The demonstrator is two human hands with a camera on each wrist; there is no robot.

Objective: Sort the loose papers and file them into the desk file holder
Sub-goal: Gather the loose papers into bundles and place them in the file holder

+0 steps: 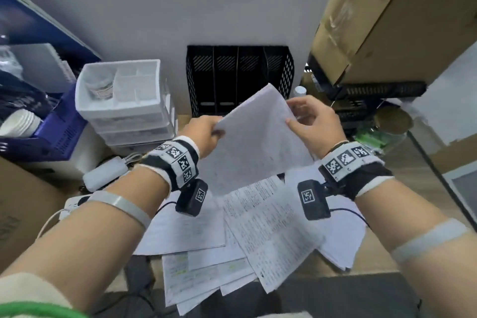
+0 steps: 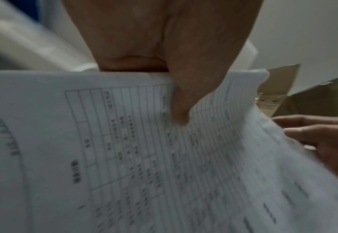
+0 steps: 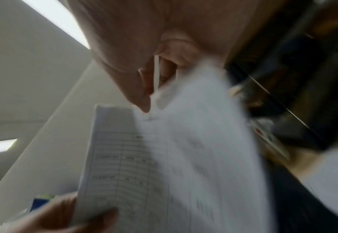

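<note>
Paper sheaf pinched at opposite edges by left hand and right hand, held above loose papers. File holder stands at twelve o'clock, just beyond; sheaf's long axis points toward it.

The sheet is thin matt white paper, as are the loose papers beneath. The file holder is black perforated mesh with a dull finish. The drawer unit looks smooth white plastic; the box is rough brown cardboard.
</note>
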